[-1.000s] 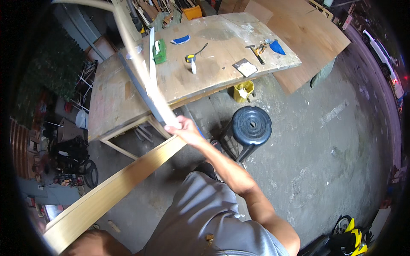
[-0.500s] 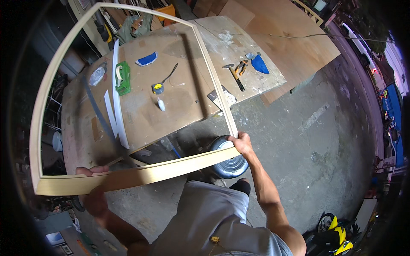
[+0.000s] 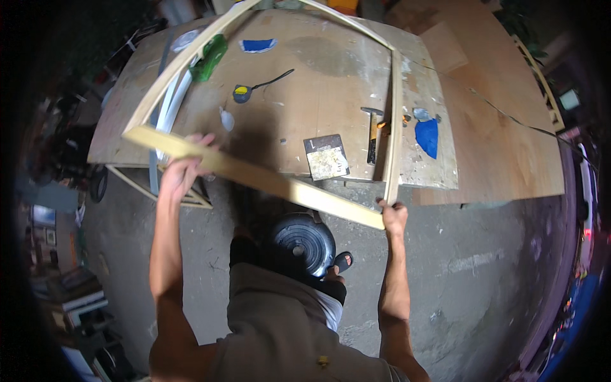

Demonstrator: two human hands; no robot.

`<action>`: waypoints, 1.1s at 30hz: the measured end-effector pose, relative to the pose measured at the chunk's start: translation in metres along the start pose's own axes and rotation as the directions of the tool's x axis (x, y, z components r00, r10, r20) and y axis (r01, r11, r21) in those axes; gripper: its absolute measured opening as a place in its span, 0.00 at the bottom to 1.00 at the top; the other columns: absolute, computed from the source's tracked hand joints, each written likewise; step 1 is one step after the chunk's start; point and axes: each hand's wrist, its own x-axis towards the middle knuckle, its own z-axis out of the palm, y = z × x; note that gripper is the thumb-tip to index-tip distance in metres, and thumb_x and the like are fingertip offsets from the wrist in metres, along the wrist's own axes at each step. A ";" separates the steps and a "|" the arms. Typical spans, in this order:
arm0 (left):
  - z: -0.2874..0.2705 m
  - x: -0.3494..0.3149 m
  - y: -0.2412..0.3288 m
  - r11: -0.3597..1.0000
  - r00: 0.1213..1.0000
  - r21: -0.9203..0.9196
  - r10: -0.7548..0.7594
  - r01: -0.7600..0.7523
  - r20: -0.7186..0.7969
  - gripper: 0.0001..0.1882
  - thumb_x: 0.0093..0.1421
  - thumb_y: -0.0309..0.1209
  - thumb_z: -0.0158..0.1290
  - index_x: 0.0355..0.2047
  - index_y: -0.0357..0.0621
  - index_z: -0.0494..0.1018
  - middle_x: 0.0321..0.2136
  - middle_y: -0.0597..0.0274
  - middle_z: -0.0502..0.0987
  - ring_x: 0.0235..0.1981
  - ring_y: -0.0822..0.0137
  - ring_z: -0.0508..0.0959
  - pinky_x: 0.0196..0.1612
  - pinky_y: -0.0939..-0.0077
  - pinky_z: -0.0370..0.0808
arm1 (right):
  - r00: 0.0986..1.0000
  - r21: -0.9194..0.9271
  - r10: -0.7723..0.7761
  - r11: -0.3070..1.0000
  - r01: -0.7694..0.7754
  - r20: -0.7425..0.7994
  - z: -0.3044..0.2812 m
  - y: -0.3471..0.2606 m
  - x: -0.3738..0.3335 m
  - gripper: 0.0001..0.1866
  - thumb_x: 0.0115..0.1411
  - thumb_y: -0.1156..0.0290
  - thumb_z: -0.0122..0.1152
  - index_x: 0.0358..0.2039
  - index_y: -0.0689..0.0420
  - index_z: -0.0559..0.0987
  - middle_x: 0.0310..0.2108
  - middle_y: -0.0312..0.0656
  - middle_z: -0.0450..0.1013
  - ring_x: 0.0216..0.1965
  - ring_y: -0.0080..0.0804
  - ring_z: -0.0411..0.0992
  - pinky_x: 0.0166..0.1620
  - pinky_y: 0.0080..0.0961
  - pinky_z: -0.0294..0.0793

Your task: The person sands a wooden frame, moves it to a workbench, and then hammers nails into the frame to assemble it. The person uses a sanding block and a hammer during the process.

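Observation:
A large wooden frame [image 3: 273, 180] of pale bare wood spans the view, tilted over the workbench [image 3: 318, 121]. My left hand [image 3: 184, 167] grips its near rail left of the middle, thumb and fingers on either side. At the near right corner my right hand [image 3: 394, 216] is closed round the wood. Inside the frame's outline lie a tape measure [image 3: 242, 93], a small white bottle [image 3: 227, 120], a flat square scraper-like plate [image 3: 327, 157] and a hammer [image 3: 372, 137]. A green sanding block [image 3: 209, 58] is partly covered by the left rail.
Blue abrasive pieces lie at the bench's back [image 3: 258, 46] and right [image 3: 427, 137]. White strips [image 3: 170, 114] rest at the left. A dark round stool [image 3: 304, 244] stands before me by my sandalled foot. A plywood sheet [image 3: 503, 140] extends right, with a cable across it.
The frame has swung forward and right over the bench, its near rail now slanting down to the right. My left hand has moved up and right along with it; my viewpoint has turned.

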 end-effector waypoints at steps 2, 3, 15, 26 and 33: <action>0.004 0.020 -0.016 0.998 1.000 0.057 0.007 -0.005 -0.030 0.22 0.51 0.19 0.47 0.48 0.37 0.62 0.52 0.45 0.66 0.52 0.53 0.69 0.48 0.53 0.71 | 1.000 0.003 -0.007 1.000 0.007 -0.007 -0.005 -0.022 0.018 0.25 0.41 0.58 0.67 0.30 0.71 0.77 0.27 0.56 0.76 0.31 0.41 0.76 0.37 0.33 0.72; 0.010 0.029 -0.023 0.997 0.998 0.078 0.015 -0.010 -0.069 0.20 0.51 0.19 0.49 0.47 0.37 0.63 0.48 0.47 0.70 0.47 0.59 0.73 0.44 0.62 0.76 | 1.000 -0.019 -0.009 1.000 0.009 -0.002 -0.007 -0.033 0.027 0.25 0.41 0.58 0.67 0.29 0.71 0.77 0.27 0.56 0.75 0.31 0.41 0.75 0.37 0.33 0.71; -0.014 0.096 -0.082 0.970 0.952 0.098 -0.197 0.225 -0.234 0.13 0.53 0.27 0.56 0.39 0.37 0.70 0.31 0.60 0.75 0.30 0.65 0.78 0.36 0.68 0.78 | 1.000 0.065 -0.017 0.998 0.017 0.002 0.010 -0.029 0.095 0.25 0.44 0.61 0.68 0.36 0.69 0.76 0.33 0.47 0.75 0.34 0.31 0.72 0.41 0.25 0.70; -0.037 0.099 -0.138 0.891 0.863 0.210 -0.292 0.402 -0.412 0.18 0.55 0.35 0.55 0.44 0.40 0.68 0.34 0.58 0.75 0.33 0.66 0.77 0.33 0.70 0.77 | 0.979 0.351 0.090 0.924 -0.151 0.184 0.033 -0.005 0.116 0.17 0.50 0.66 0.67 0.35 0.65 0.75 0.33 0.43 0.75 0.33 0.24 0.71 0.37 0.21 0.69; -0.034 0.047 -0.195 0.736 0.798 0.426 -0.600 0.525 0.053 0.19 0.53 0.41 0.56 0.39 0.38 0.72 0.34 0.53 0.76 0.35 0.62 0.78 0.34 0.69 0.77 | 0.974 0.612 -0.067 0.786 -0.082 0.216 0.027 -0.002 0.102 0.12 0.59 0.71 0.56 0.40 0.65 0.73 0.36 0.38 0.73 0.36 0.21 0.69 0.42 0.18 0.67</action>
